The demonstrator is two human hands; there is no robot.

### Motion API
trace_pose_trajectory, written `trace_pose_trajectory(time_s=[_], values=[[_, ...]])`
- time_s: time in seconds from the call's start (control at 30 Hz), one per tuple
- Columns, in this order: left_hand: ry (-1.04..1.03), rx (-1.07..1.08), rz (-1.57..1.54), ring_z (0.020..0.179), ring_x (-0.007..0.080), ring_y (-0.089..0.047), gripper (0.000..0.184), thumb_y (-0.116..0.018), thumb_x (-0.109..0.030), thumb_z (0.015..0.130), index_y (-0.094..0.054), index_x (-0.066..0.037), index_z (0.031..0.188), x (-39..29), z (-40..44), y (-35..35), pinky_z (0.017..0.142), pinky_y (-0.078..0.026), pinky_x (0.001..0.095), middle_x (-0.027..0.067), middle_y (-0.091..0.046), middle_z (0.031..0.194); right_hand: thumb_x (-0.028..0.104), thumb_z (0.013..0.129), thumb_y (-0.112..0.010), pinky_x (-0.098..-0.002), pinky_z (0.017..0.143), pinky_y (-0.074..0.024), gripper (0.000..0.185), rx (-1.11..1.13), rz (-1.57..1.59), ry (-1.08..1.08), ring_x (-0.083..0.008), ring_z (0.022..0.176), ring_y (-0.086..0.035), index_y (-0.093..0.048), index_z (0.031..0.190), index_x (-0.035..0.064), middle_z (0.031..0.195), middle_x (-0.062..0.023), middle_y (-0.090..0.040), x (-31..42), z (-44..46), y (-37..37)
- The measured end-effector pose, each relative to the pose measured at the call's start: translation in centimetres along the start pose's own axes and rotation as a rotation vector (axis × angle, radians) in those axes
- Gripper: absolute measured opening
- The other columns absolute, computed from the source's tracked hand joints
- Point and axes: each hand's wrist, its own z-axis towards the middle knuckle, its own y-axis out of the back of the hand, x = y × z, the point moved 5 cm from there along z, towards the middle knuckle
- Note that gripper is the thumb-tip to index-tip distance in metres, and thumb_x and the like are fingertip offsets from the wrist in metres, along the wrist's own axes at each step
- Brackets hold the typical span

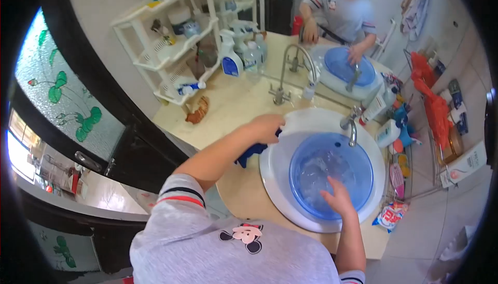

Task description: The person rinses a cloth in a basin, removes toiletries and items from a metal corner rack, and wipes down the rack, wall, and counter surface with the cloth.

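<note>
A blue plastic basin [366, 180] with water in it sits inside the white sink [275, 167]. Over the basin's near right part is my right hand [340, 197], its fingers apart and nothing in them. My left hand [267, 128] is at the sink's left rim, its fingers bent over a dark blue cloth [253, 152] that hangs on the counter edge. The fingertips of this hand are partly hidden. Behind the basin stands the chrome sink faucet [353, 128], its spout over the basin's rim.
A tall curved tap [282, 84], spray bottle [230, 55] and white shelf rack [150, 61] stand on the counter's left and back. A mirror [321, 29] reflects the person. Toiletries, a pink brush [397, 180] and a red-white packet [390, 215] lie right of the sink.
</note>
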Motion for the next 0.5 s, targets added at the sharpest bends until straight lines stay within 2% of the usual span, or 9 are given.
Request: trace_pose_trajectory(time_s=[0.07,0.13,0.17,0.23,0.27,0.3,0.4,0.47,0.5], values=[[0.013,-0.094,0.118,0.102,0.0361,-0.058,0.064,-0.075,-0.034,0.065,-0.054,-0.005,0.119,2.9,-0.4,-4.7,0.084,-0.047,0.0417,0.0209,-0.06,0.11,0.029,0.084,-0.063,-0.0411,0.105,-0.0358,0.056,0.041,-0.018,-0.017,-0.0386,0.124,-0.046,-0.05,0.129,-0.0016,0.132,-0.0254,-0.049,0.6,-0.3,-0.1],[-0.007,-0.29,0.229,0.114,0.0388,-0.05,0.075,-0.074,-0.041,0.066,-0.048,-0.004,0.126,2.2,-2.5,-3.8,0.094,-0.042,0.0421,0.0231,-0.052,0.122,0.028,0.086,-0.061,-0.0399,0.104,-0.0366,0.052,0.08,-0.056,-0.057,-0.038,0.121,-0.049,-0.053,0.127,-0.0014,0.13,-0.0251,-0.051,1.5,-0.3,0.5],[0.048,-0.246,0.285,0.126,0.0404,-0.039,0.078,-0.073,-0.041,0.07,-0.044,-0.002,0.132,1.4,-2.8,-3.0,0.104,-0.034,0.0409,0.0241,-0.043,0.134,0.027,0.087,-0.059,-0.0392,0.103,-0.0378,0.049,0.091,-0.031,-0.063,-0.0372,0.119,-0.051,-0.054,0.126,-0.0017,0.128,-0.0249,-0.053,2.3,-0.2,1.5],[-0.039,-0.101,0.085,0.13,0.0385,-0.037,0.074,-0.068,-0.037,0.077,-0.041,0.0,0.135,-0.9,-1.5,-0.1,0.107,-0.032,0.0393,0.0245,-0.04,0.138,0.025,0.088,-0.057,-0.0377,0.101,-0.04,0.044,0.132,0.01,-0.083,-0.0356,0.116,-0.054,-0.056,0.123,-0.0022,0.123,-0.0244,-0.057,4.1,-0.6,4.6],[-0.081,-0.024,-0.017,0.132,0.0376,-0.035,0.072,-0.066,-0.036,0.081,-0.039,0.001,0.136,-2.5,-1.2,1.6,0.108,-0.031,0.0385,0.0246,-0.039,0.14,0.024,0.09,-0.055,-0.0379,0.1,-0.0417,0.042,0.072,0.107,-0.005,-0.0346,0.114,-0.056,-0.057,0.12,-0.0038,0.12,-0.0234,-0.06,5.8,-0.9,7.2],[-0.16,-0.05,-0.181,0.134,0.0346,-0.034,0.066,-0.06,-0.032,0.086,-0.037,0.002,0.138,-5.1,-1.9,4.5,0.109,-0.03,0.0375,0.0228,-0.037,0.142,0.023,0.091,-0.053,-0.0381,0.098,-0.0434,0.039,0.014,0.204,0.071,-0.0337,0.113,-0.058,-0.059,0.118,-0.0054,0.116,-0.0224,-0.062,7.8,-1.4,10.0],[-0.437,-0.034,-0.679,0.136,0.0261,-0.034,0.056,-0.046,-0.028,0.097,-0.032,0.001,0.142,-11.3,-3.4,11.3,0.11,-0.029,0.0361,0.0172,-0.036,0.146,0.028,0.094,-0.052,-0.0452,0.097,-0.0451,0.04,-0.112,0.78,0.325,-0.0327,0.111,-0.06,-0.06,0.114,-0.0063,0.115,-0.0207,-0.063,11.9,-3.6,16.4],[-0.59,0.068,-1.063,0.134,0.0245,-0.037,0.055,-0.046,-0.029,0.097,-0.034,-0.001,0.142,-13.4,-2.9,11.8,0.109,-0.031,0.0369,0.0163,-0.038,0.145,0.03,0.095,-0.051,-0.05,0.095,-0.0459,0.041,-0.139,1.132,0.524,-0.0337,0.108,-0.061,-0.061,0.112,-0.0058,0.115,-0.0202,-0.063,11.6,-4.7,18.7],[-0.665,0.121,-1.255,0.134,0.0237,-0.038,0.054,-0.046,-0.029,0.096,-0.035,-0.002,0.142,-14.3,-2.4,12.0,0.108,-0.032,0.0372,0.0158,-0.039,0.145,0.033,0.095,-0.05,-0.0553,0.09,-0.0484,0.04,-0.185,1.22,0.628,-0.0358,0.101,-0.064,-0.063,0.108,-0.003,0.11,-0.0183,-0.066,10.5,-4.3,18.2]])
